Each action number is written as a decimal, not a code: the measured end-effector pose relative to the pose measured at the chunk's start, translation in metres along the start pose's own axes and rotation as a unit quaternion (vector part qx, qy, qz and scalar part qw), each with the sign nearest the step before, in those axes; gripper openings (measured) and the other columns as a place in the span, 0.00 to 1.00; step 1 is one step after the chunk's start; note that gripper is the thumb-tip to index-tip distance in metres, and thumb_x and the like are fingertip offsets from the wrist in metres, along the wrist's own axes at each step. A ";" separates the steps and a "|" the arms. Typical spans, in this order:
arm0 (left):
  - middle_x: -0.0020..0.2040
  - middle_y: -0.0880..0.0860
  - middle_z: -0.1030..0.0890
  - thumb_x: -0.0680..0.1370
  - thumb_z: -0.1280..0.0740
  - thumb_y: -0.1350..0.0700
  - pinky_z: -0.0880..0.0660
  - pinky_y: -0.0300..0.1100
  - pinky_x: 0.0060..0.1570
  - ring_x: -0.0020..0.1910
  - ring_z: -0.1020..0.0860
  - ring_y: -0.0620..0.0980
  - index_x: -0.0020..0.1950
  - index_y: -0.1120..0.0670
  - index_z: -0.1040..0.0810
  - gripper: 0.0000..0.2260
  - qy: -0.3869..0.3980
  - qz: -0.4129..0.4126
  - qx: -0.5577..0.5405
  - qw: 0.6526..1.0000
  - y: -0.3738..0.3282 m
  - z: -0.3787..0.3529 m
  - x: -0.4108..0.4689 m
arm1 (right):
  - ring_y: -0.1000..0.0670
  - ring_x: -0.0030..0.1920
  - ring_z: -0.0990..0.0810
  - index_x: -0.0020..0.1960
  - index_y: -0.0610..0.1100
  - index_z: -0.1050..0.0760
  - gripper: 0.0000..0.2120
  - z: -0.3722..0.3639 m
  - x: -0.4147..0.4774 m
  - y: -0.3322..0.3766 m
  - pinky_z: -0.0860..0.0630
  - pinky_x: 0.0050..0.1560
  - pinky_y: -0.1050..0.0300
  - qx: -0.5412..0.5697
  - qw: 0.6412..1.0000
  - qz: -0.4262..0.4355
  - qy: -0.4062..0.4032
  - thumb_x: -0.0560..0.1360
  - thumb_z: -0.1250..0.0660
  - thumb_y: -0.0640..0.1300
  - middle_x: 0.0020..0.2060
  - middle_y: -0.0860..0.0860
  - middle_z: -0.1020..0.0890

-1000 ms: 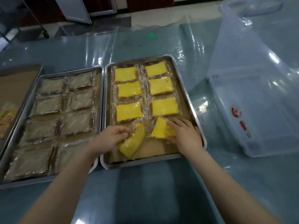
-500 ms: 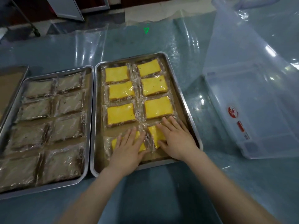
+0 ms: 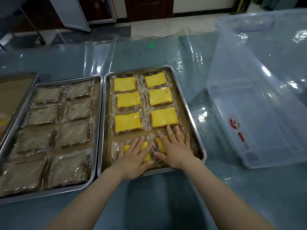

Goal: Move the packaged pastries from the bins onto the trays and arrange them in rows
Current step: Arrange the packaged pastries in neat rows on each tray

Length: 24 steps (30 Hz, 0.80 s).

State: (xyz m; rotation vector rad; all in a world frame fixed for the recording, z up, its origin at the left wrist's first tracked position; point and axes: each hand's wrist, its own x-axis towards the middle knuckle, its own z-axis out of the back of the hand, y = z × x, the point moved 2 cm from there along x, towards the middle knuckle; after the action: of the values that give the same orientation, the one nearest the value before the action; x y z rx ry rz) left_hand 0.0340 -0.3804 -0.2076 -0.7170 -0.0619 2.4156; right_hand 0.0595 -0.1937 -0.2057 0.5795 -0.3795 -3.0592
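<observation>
Since the prior frame, both yellow pastries have gone from tilted to flat. Left hand (image 3: 132, 156) and right hand (image 3: 176, 150) press open-palmed, gripping nothing, on the near row of the tray (image 3: 187, 103); long axes run left-right, matching the rows beyond.

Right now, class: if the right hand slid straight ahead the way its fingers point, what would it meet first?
Probably the yellow pastry in the row just beyond; the right hand's fingertips already sit at its near edge.
</observation>
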 end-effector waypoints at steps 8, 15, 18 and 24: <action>0.75 0.45 0.63 0.79 0.52 0.39 0.65 0.53 0.70 0.73 0.67 0.48 0.75 0.39 0.54 0.25 -0.203 -0.031 0.004 0.979 0.013 0.028 -0.052 | 0.51 0.76 0.47 0.67 0.52 0.29 0.19 0.042 -0.032 0.047 0.47 0.73 0.50 0.169 0.958 0.029 -0.229 0.77 0.38 0.52 0.73 0.52 0.35; 0.72 0.52 0.33 0.79 0.49 0.43 0.52 0.40 0.71 0.73 0.41 0.50 0.70 0.52 0.31 0.24 -0.383 -0.018 -0.100 0.918 0.085 0.076 -0.147 | 0.49 0.74 0.42 0.66 0.50 0.27 0.17 0.078 -0.038 0.173 0.45 0.72 0.53 0.139 0.959 0.106 -0.224 0.77 0.38 0.50 0.72 0.51 0.32; 0.73 0.50 0.35 0.80 0.44 0.47 0.50 0.40 0.71 0.74 0.42 0.49 0.72 0.50 0.34 0.20 -0.430 0.011 -0.078 0.899 0.143 0.083 -0.209 | 0.50 0.71 0.36 0.65 0.48 0.26 0.17 0.096 -0.041 0.252 0.43 0.69 0.60 0.132 0.951 0.148 -0.239 0.77 0.37 0.48 0.69 0.50 0.29; 0.73 0.49 0.35 0.80 0.40 0.50 0.51 0.39 0.71 0.74 0.42 0.49 0.72 0.51 0.33 0.20 -0.489 0.067 -0.080 0.866 0.256 0.068 -0.356 | 0.49 0.63 0.27 0.62 0.46 0.24 0.14 0.086 -0.062 0.427 0.34 0.63 0.58 0.159 0.935 0.216 -0.233 0.76 0.35 0.45 0.61 0.49 0.23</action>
State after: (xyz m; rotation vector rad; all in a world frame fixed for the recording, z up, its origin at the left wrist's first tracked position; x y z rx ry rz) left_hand 0.0971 -0.7833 -0.0323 0.5267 -0.6379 2.6736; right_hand 0.0692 -0.5849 -0.0043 -0.2301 -0.8834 -2.6791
